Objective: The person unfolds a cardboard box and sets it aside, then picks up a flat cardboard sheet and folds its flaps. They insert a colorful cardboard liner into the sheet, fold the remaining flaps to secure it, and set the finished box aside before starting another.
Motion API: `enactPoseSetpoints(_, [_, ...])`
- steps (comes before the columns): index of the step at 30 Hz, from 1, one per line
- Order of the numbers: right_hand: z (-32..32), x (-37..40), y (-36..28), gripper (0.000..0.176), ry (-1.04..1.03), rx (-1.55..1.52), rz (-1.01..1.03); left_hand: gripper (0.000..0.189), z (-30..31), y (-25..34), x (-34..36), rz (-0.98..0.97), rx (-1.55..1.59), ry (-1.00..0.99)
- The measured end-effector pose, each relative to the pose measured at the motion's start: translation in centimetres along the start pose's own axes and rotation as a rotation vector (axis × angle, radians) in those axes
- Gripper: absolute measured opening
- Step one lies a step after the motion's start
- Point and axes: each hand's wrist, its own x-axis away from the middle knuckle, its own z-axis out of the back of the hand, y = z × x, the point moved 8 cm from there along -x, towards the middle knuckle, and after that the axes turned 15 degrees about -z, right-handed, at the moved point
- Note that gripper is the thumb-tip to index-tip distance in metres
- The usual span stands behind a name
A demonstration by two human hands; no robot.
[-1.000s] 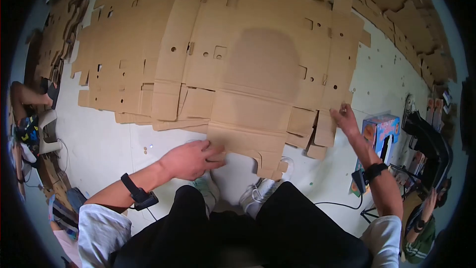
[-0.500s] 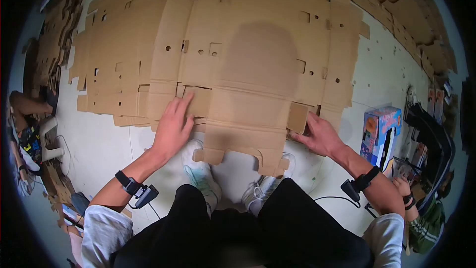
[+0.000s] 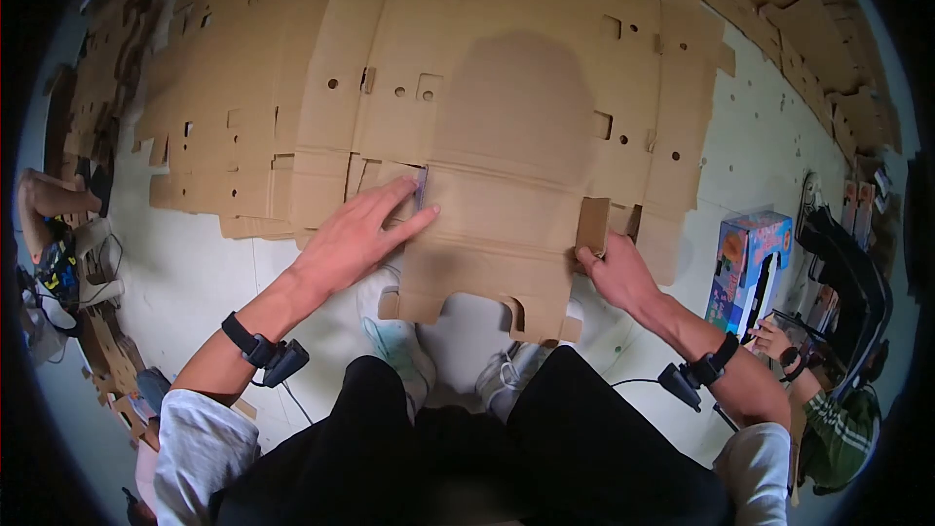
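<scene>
A large flat cardboard box blank (image 3: 516, 205) with fold lines, holes and slots lies in front of me on a stack of similar sheets. My left hand (image 3: 360, 234) rests over the small left side flap (image 3: 394, 173), fingers stretched and thumb apart, reaching the crease. On the other side, my right hand (image 3: 623, 278) pinches the small right side flap (image 3: 592, 224), which stands up from the sheet; some of its fingers are hidden behind it. The blank's notched near end (image 3: 477, 282) hangs above my shoes.
More cardboard sheets (image 3: 224, 117) lie to the left and along the far right. A colourful printed box (image 3: 750, 268) stands on the pale floor at right. Another person's hand (image 3: 774, 341) is beside it, and a leg (image 3: 58, 200) shows at far left.
My left hand has moved right, over the left flap toward its crease. The right flap stands more upright, in my right hand. The blank has shifted slightly right.
</scene>
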Motion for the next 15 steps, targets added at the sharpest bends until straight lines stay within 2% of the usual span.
enactPoseSetpoints(3, [0.4,2.2,-0.8,0.04,0.029,-0.017,-0.036,0.066,0.3,0.9,0.2,-0.092,-0.118,-0.093])
enactPoseSetpoints(6, [0.4,2.9,-0.1,0.04,-0.002,-0.08,-0.089,0.064,0.0,1.2,0.7,-0.114,-0.086,-0.061])
enactPoseSetpoints(9, [-0.6,1.9,2.4,0.041,-0.099,-0.477,-0.138,0.069,0.2,1.3,1.0,-0.115,-0.123,-0.071])
enactPoseSetpoints(12, [2.3,2.6,1.5,0.043,0.079,-0.562,-0.132,0.078,-0.3,0.5,1.2,0.058,0.145,-0.128])
enactPoseSetpoints(13, [3.3,1.8,1.5,0.046,0.217,-0.56,-0.018,0.081,-0.3,0.1,1.1,0.15,0.217,-0.1])
enactPoseSetpoints(14, [3.5,1.2,1.3,0.043,0.166,-0.527,-0.037,0.085,-0.5,-0.3,0.9,0.24,0.288,-0.07])
enactPoseSetpoints(15, [3.9,0.9,0.9,0.041,0.114,-0.495,-0.058,0.086,-0.1,-0.3,0.5,0.244,0.271,-0.037])
